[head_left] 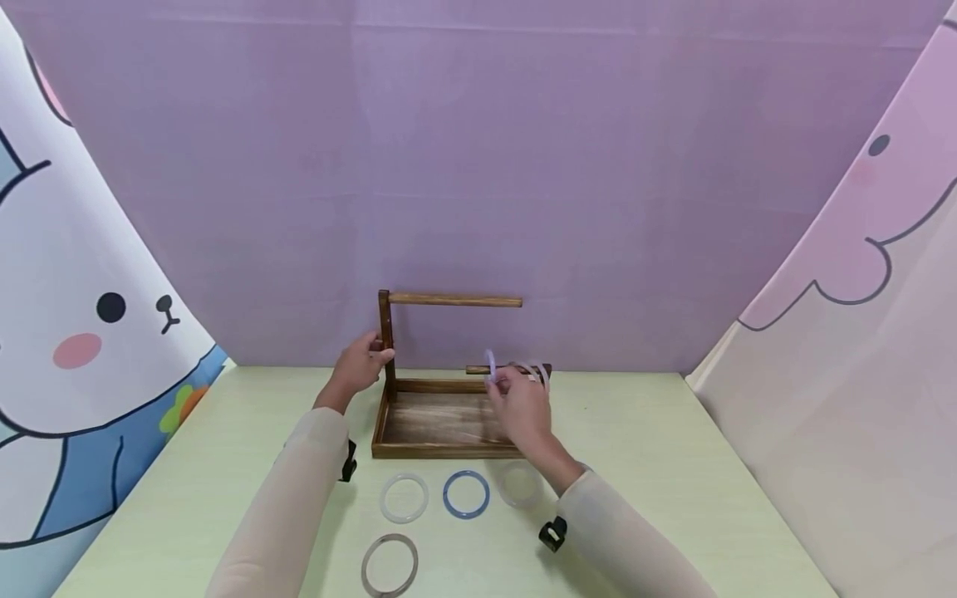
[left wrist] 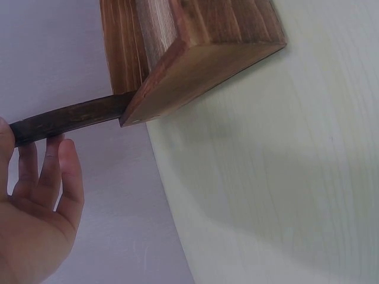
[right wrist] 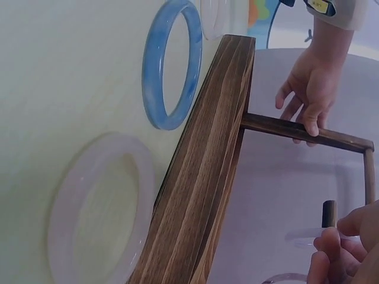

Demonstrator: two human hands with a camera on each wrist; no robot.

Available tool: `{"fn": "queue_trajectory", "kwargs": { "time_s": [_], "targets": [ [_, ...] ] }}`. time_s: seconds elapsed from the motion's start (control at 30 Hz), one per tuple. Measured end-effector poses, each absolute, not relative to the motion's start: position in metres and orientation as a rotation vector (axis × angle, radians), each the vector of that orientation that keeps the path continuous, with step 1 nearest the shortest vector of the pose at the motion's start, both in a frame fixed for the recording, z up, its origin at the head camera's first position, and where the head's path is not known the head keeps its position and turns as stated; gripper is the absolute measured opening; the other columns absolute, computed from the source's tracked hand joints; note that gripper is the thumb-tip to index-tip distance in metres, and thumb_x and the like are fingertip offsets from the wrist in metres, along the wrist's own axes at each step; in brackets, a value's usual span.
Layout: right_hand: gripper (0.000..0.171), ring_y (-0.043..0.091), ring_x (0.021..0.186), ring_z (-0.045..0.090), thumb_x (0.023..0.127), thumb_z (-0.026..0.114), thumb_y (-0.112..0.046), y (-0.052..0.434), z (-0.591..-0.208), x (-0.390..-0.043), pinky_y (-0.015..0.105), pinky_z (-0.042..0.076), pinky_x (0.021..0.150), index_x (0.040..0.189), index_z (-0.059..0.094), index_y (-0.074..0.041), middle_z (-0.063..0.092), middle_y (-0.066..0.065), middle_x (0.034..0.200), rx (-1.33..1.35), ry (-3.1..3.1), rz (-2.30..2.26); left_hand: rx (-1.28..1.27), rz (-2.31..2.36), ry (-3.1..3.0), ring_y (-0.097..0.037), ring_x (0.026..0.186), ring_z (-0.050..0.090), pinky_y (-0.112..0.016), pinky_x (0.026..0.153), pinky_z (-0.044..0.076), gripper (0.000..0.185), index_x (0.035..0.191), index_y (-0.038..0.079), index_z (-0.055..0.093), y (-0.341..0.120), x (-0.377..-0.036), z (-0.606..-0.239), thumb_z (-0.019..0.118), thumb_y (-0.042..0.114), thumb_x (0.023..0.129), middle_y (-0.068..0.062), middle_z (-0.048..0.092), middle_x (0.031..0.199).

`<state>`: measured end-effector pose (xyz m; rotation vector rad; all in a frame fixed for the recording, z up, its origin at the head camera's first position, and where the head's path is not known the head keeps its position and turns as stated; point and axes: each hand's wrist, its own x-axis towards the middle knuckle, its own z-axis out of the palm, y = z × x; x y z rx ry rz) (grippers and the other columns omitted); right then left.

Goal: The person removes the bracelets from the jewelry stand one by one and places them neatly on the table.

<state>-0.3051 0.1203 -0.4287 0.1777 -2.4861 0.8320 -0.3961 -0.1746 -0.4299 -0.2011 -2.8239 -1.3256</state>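
Note:
A dark wooden stand (head_left: 441, 415) with a tray base, an upright post and two rods sits on the pale green table. My left hand (head_left: 376, 352) grips the upright post (head_left: 386, 332); in the left wrist view its fingers (left wrist: 50, 168) lie against the post (left wrist: 71, 118). My right hand (head_left: 499, 384) pinches a pale translucent bangle (head_left: 491, 364) at the free end of the lower rod (head_left: 478, 370). More pale bangles (head_left: 537, 374) hang on that rod behind the hand. In the right wrist view my fingertips (right wrist: 340, 248) are at the rod's end (right wrist: 329, 213).
Several bangles lie on the table in front of the tray: a white one (head_left: 383, 498), a blue one (head_left: 447, 502), a pale pink one (head_left: 503, 490) and a greyish one (head_left: 365, 573). Cloth walls enclose the table on three sides.

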Motion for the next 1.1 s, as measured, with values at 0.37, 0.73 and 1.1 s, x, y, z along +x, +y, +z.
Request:
{"fn": "queue_trajectory", "kwargs": {
  "time_s": [0.37,0.73,1.1],
  "targets": [
    [0.011,0.012,0.064,0.065,0.094,0.074,-0.027,0.110,-0.432,-0.303,0.025,0.040,0.049,0.102,0.074,-0.019,0.080,-0.002,0.093,0.202,-2.531,0.898,-0.215,-1.337,-2.814,-0.040,0.121,0.062,-0.045,0.085,0.060,0.035,0.136,0.008,0.051,-0.175,-0.396,-0.430,0.052,0.029,0.108,-0.022,0.054,0.145],
    [0.008,0.003,0.045,0.044,0.094,0.073,-0.024,0.098,-0.430,-0.302,0.020,0.031,0.041,0.098,0.074,-0.017,0.080,-0.001,0.092,0.291,-2.500,0.893,-0.215,-1.333,-2.815,-0.040,0.122,0.062,-0.044,0.084,0.060,0.038,0.139,0.007,0.048,-0.175,-0.394,-0.427,0.050,0.029,0.109,-0.023,0.053,0.146],
    [0.009,0.001,0.046,0.043,0.094,0.072,-0.022,0.089,-0.428,-0.296,0.019,0.032,0.041,0.100,0.074,-0.014,0.079,0.000,0.089,0.352,-2.509,0.879,-0.213,-1.341,-2.807,-0.040,0.123,0.061,-0.042,0.083,0.060,0.044,0.147,0.008,0.045,-0.176,-0.395,-0.428,0.051,0.029,0.109,-0.023,0.053,0.146]
  ]
}}
